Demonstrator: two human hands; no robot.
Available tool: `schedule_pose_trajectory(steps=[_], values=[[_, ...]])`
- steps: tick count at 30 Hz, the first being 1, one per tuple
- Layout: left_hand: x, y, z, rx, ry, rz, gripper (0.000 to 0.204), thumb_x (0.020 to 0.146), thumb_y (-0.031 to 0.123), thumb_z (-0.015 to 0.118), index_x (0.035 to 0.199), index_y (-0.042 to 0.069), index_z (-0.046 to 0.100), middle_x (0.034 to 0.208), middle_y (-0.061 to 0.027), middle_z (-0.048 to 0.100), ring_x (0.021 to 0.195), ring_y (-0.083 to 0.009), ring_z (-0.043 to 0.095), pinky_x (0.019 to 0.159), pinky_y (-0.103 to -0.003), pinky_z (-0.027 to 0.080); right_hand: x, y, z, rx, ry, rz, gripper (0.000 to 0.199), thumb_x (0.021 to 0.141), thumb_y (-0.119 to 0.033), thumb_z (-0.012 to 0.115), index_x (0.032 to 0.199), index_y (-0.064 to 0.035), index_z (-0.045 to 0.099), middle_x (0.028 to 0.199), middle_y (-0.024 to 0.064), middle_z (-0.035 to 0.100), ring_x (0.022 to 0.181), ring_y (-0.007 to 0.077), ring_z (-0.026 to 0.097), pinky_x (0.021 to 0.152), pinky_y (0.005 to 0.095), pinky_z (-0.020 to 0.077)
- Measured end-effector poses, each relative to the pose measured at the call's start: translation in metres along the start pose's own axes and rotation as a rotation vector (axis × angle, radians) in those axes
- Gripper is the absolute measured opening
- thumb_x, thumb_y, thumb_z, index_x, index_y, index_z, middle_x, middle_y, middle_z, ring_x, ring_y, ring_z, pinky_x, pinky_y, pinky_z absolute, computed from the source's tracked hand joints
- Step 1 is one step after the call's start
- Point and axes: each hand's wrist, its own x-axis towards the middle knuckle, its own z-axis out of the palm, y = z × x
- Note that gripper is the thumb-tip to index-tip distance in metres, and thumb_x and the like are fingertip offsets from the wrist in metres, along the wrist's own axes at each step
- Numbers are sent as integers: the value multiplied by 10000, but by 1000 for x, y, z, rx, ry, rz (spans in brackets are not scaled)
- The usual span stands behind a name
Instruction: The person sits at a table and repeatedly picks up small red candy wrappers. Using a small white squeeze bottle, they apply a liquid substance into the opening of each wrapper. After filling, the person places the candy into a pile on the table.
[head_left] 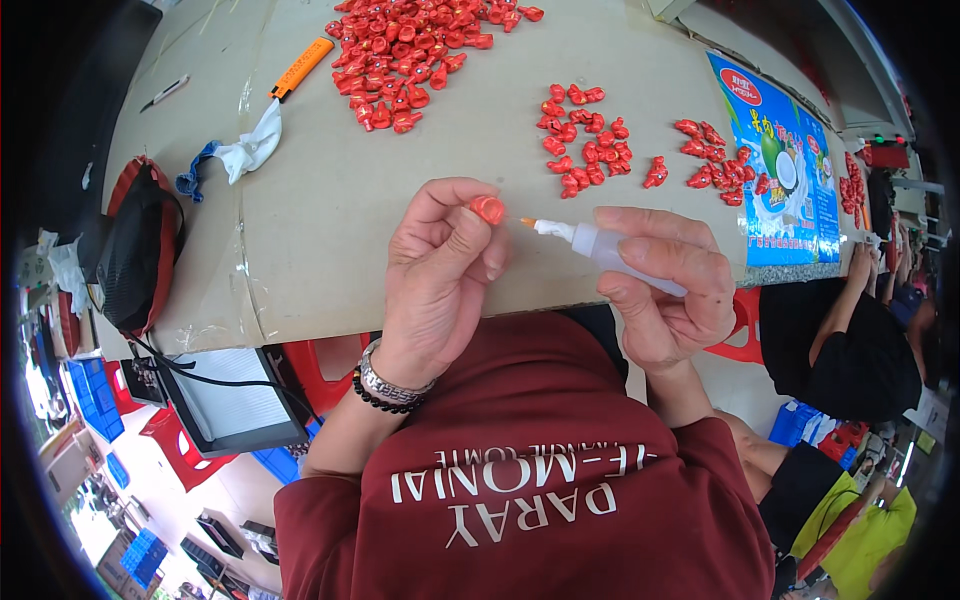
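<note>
Between the thumb and fingers of my left hand (pixel 440 265) is a small glossy red piece (pixel 488 209), held above the table's near edge. My right hand (pixel 680 285) grips a translucent white squeeze bottle (pixel 610 248) whose thin nozzle points left at that piece. The nozzle's tip is close to the red piece; whether they touch I cannot tell. Beyond my hands lies a big heap of similar red pieces (pixel 400 60). A smaller cluster of red pieces (pixel 590 140) sits to its right, and another group of red pieces (pixel 715 155) lies farther right.
An orange cutter (pixel 302 68), a pen (pixel 165 92) and a crumpled white cloth (pixel 252 145) lie on the table (pixel 330 210) at the left. A black and red bag (pixel 142 245) stands at the left edge. A blue printed sheet (pixel 785 180) covers the right side. Another person (pixel 850 330) sits beyond it.
</note>
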Motion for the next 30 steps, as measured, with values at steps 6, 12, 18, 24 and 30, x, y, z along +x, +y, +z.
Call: schedule_pose_trajectory(steps=[6,12,18,24,30], values=[[-1,2,3,40,31,13,161,929,146,613,1051,56,560,818,-19,583,656,-100,475,598,-250,369,0,1,2,-14,-5,11,261,762,-18,760,974,7,610,916,204,682,778,259,681,602,288,538],[-2,0,1,-4,21,-42,165,951,160,586,1063,39,576,825,-5,586,641,-81,471,598,-237,370,3,0,2,-24,16,5,261,761,-22,762,970,8,610,913,198,684,783,260,680,613,293,539],[-3,2,3,-41,26,-87,151,967,169,562,1031,35,591,817,-7,573,632,-83,467,589,-237,367,2,3,3,-47,-7,13,267,773,-45,760,975,-1,591,931,200,674,830,260,674,648,296,537],[-3,1,1,-60,9,-86,149,961,170,566,1011,33,594,815,-23,573,630,-95,462,582,-247,361,1,4,4,-42,-2,15,270,747,-17,769,958,22,605,889,190,690,812,277,681,640,313,549],[-2,3,1,-66,29,-107,136,972,160,549,996,37,602,801,-20,567,624,-90,456,584,-246,360,0,9,6,8,60,-8,277,748,-12,768,971,24,608,912,198,688,812,263,679,645,303,545]])
